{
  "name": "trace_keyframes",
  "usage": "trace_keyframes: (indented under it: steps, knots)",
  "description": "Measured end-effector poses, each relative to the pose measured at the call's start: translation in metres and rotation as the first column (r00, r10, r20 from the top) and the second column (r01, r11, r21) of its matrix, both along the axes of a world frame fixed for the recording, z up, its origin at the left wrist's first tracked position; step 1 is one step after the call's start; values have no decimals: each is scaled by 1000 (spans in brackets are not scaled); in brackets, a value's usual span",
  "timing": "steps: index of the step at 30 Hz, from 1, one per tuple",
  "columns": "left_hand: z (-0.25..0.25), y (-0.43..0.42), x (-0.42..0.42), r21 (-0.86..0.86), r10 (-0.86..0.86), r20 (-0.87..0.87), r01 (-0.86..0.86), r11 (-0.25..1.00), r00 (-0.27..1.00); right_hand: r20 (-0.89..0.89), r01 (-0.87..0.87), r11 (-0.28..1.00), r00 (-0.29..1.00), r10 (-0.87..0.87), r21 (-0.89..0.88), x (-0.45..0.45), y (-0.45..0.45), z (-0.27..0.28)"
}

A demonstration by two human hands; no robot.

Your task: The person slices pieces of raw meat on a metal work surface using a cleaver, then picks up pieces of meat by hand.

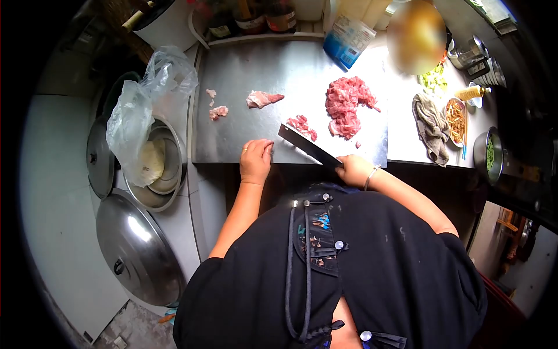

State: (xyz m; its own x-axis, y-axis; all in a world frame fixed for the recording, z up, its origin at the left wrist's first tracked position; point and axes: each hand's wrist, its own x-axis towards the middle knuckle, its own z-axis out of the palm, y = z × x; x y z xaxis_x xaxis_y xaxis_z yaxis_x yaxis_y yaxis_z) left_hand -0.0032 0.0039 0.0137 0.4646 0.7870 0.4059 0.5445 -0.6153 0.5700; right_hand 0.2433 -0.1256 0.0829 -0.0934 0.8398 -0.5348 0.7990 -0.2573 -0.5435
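My right hand [353,170] is wrapped round the handle of a wide-bladed knife [308,145], whose blade points up and left over the front of the metal board [232,64]. Just beyond the blade lie some small cut pieces of meat [302,127]. A larger heap of sliced meat [349,104] is further right. My left hand [256,160] rests at the board's front edge, left of the knife, its fingers curled together; whether they hold anything is hidden. A pale pink chunk of meat [264,99] lies above it, with small scraps [218,112] to the left.
Left of the board are a plastic bag [131,122], a metal basin [177,168] and a large lid [136,244]. A blue-and-white pouch [350,43] and jars [250,20] stand behind. A cloth [430,125], a plate of shredded food [455,122] and a bowl [489,157] are right.
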Motion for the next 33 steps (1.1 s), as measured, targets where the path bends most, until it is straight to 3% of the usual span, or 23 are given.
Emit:
trace_keyframes:
  steps: [5,8,10,15,18,19,21,25,29,31,33]
  knots:
    - [12,2,14,-85,69,-61,-75,994,996,-1,44,999,999,-44,2,2,-3,5]
    - [17,10,22,47,11,-58,-8,999,998,-34,82,996,996,-81,27,2,-6,6]
    - [15,18,24,58,-26,-54,29,998,998,75,19,989,997,-31,149,2,-10,10]
    - [16,31,19,-34,15,-20,-16,999,1000,256,-164,973,959,119,162,7,-13,14]
    - [31,36,26,-289,-226,-39,205,935,973,302,-196,951,946,118,241,9,-21,5]
    - [36,36,31,-290,-230,-40,209,934,972,315,-200,934,944,102,295,9,-23,1]
    - [42,36,40,-424,-463,-256,332,843,849,329,-200,931,940,95,304,9,-25,-2]
    - [32,29,48,-400,-430,-419,263,878,800,362,-222,923,927,99,315,9,-28,-2]
    - [29,26,46,-335,-381,-439,245,910,814,323,-218,903,942,95,371,18,-36,6]
    - [24,23,44,-252,-243,-388,151,956,889,267,-148,945,961,68,291,26,-42,10]
    - [20,20,40,-190,-212,-356,151,970,910,232,-81,969,972,26,234,29,-46,12]
